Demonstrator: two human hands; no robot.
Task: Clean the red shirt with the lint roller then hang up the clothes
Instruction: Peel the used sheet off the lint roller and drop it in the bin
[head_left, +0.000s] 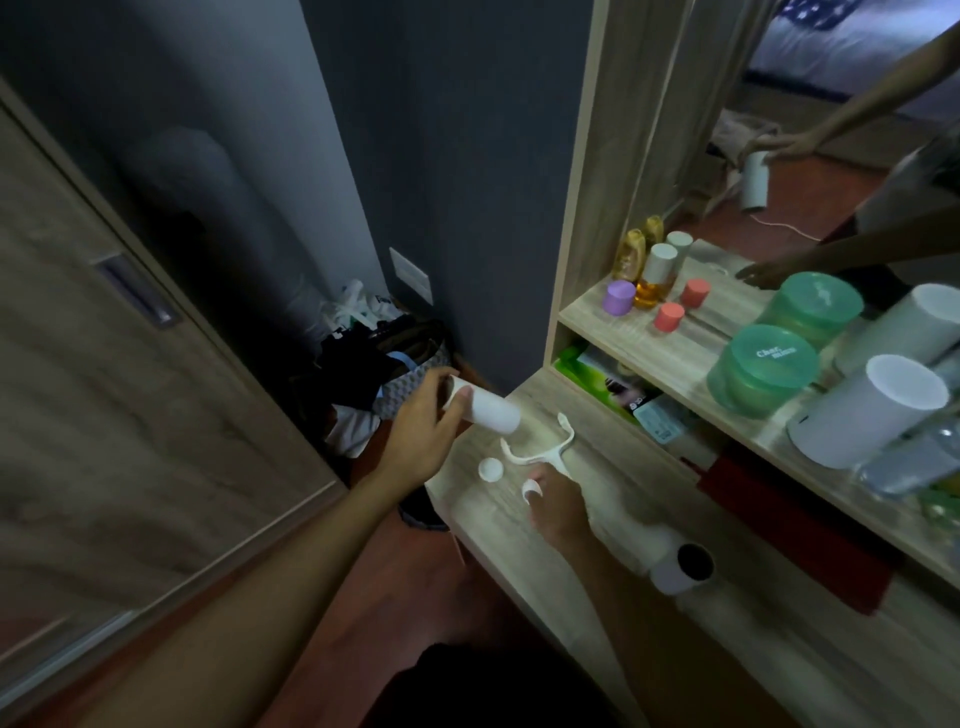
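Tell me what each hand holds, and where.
Left hand grips the white cylindrical roll at its open end. Right hand rests on the white plastic roller handle.

Our left hand (423, 421) is stretched out, fingers curled round a white paper-covered cylinder roll (485, 409) held off the desk edge. Our right hand (556, 506) is down low, knuckles up, fingers bent under.

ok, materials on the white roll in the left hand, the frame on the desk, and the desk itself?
Roll: looks like paper, matte white, with a hollow end under the left hand's grip; could be a plastic sleeve. Frame: probably moulded plastic, thin, smooth, slightly glossy white. Desk: wood-grain laminate or veneer, pale, matte, printed-looking grain; cannot tell which.
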